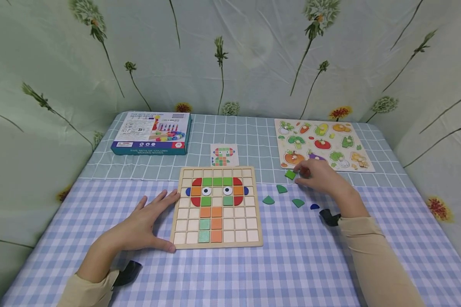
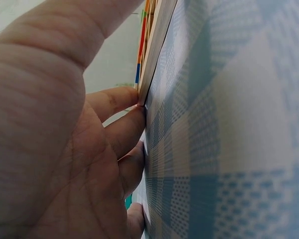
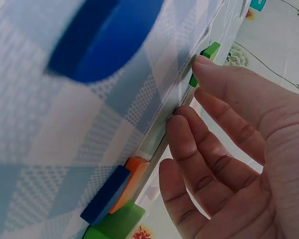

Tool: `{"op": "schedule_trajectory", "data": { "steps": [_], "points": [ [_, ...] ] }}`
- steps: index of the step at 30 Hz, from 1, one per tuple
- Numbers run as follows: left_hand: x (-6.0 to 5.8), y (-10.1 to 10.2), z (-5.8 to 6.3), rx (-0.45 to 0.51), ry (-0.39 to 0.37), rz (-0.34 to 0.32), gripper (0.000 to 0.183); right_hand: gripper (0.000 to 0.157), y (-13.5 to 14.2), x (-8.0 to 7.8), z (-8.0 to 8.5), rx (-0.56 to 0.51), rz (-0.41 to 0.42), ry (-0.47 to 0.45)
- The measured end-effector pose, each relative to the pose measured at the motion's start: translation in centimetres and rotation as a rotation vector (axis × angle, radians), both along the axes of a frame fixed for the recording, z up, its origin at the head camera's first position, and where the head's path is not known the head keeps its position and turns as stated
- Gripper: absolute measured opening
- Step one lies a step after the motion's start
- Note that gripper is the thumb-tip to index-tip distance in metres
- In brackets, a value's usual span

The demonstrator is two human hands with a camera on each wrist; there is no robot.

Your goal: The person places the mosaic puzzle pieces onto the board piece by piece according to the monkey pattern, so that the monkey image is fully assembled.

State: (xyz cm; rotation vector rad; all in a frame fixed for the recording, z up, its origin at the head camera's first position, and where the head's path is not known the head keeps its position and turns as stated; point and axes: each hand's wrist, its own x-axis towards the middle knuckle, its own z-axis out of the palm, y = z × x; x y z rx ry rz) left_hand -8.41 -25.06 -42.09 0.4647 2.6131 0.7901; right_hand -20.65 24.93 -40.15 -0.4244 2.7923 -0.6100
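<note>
On the table lies a wooden grid board (image 1: 239,224) with coloured tiles set as a face above an orange and green column. My left hand (image 1: 142,224) rests at the board's left side, fingers spread, fingertips against its edge and thumb at the lower left corner. To the board's right, my right hand (image 1: 320,177) pinches a small green square tile (image 1: 290,175) between thumb and index finger; the index tip is partly hidden in the right wrist view. Green quarter-round pieces (image 1: 268,200) and a blue half-round piece (image 1: 314,207) lie near it.
A pattern card (image 1: 224,154) lies just behind the board. At the back left is a boxed bead set (image 1: 150,150). A vegetable puzzle board (image 1: 305,142) lies at the back right, beyond my right hand. The right wrist view shows an orange piece (image 3: 132,181) on the cloth.
</note>
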Motion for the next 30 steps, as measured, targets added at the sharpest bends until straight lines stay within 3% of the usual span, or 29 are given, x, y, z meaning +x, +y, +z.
{"op": "schedule_trajectory", "data": {
  "steps": [30],
  "points": [
    [0.0, 0.11, -0.01, -0.002, -0.001, 0.007, 0.136, 0.033, -0.9, -0.25, -0.19, -0.046, -0.007, -0.018]
  ]
}}
